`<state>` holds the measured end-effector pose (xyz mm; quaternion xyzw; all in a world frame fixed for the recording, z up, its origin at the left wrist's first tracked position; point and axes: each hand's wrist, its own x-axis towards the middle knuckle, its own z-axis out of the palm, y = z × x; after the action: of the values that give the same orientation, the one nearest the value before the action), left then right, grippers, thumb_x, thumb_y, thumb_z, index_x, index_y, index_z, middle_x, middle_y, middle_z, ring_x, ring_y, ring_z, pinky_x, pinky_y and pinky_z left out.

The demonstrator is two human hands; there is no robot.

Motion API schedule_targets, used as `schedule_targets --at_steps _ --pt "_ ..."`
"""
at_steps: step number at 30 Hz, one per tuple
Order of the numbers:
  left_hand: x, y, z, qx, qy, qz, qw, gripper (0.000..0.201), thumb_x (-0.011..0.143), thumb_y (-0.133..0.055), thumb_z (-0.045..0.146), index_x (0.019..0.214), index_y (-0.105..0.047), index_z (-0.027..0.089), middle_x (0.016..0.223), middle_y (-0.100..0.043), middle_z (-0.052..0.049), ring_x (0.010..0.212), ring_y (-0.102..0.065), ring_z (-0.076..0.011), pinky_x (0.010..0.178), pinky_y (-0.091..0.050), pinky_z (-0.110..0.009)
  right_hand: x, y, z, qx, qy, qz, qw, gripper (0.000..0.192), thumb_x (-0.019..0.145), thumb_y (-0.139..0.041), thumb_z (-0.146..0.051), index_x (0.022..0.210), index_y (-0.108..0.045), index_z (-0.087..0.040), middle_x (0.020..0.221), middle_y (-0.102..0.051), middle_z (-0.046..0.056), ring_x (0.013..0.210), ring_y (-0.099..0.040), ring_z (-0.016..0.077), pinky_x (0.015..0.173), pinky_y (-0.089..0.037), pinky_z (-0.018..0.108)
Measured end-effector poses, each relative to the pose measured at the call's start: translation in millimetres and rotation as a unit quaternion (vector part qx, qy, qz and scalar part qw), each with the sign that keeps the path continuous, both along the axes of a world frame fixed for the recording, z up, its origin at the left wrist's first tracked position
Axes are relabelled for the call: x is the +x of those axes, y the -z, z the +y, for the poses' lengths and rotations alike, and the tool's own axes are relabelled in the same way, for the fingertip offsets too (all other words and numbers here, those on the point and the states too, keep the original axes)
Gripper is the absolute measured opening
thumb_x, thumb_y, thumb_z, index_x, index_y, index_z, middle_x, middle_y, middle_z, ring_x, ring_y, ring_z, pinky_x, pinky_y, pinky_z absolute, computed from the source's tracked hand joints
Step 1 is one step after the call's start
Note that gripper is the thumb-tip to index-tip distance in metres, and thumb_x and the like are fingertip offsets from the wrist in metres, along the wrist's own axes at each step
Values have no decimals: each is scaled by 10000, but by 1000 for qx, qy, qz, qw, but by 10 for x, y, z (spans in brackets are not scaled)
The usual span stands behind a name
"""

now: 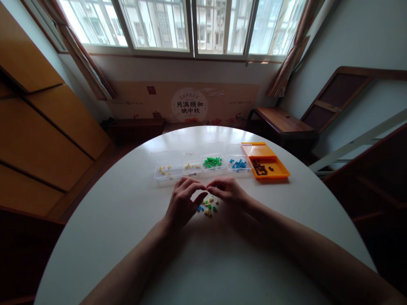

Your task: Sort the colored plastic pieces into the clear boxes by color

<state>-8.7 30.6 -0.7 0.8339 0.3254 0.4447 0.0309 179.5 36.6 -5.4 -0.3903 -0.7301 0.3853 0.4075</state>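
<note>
My left hand (183, 201) and my right hand (229, 189) meet at the fingertips above the middle of the table. The right thumb and index finger are pinched together, and the left thumb and index finger curl toward the same spot. Whatever sits between them is too small to make out. Just below the fingertips lies a loose pile of small building bricks (208, 207) in cream, green and blue. The left fingers hide part of the pile's left side.
Behind my hands stand clear boxes of yellow bricks (163, 170), cream bricks (192, 166), green bricks (212, 162) and blue bricks (238, 164). An orange box (280, 167) at the right holds dark brown bricks (261, 168). All rest on a round white table (127, 220).
</note>
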Motion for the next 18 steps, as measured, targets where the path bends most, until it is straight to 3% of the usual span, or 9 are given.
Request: schedule_targets --at_steps 5,8,12,18 --pt "-4 10 -10 -5 2 20 1000 11 830 -633 193 821 -628 191 816 -649 -43 827 -549 -190 777 -478 -353 38 -143 270 116 152 -103 976 141 821 -605 -257 847 -706 -163 736 -673 23 587 -514 104 594 -403 237" --pt "-9 6 -14 -6 0 21 1000 21 838 -621 203 823 -628 191 816 -651 -45 826 -549 -190 778 -479 -356 63 -244 473 132 217 -133 958 156 827 -600 -262 879 -709 -164 733 -669 24 589 -524 113 611 -406 248" --pt "-22 6 -13 -13 0 22 1000 21 840 -618 201 853 -629 189 822 -654 -48 827 -550 -193 778 -481 -365 81 -295 612 126 237 -122 955 209 837 -587 -283 966 -703 -166 761 -674 29 609 -550 122 630 -422 254" --pt "-29 4 -10 -30 -7 6 1000 25 838 -614 188 855 -632 191 819 -657 -43 829 -560 -195 790 -479 -370 140 -170 468 134 218 -113 960 199 831 -579 -264 952 -702 -164 756 -671 36 610 -549 128 636 -434 259"
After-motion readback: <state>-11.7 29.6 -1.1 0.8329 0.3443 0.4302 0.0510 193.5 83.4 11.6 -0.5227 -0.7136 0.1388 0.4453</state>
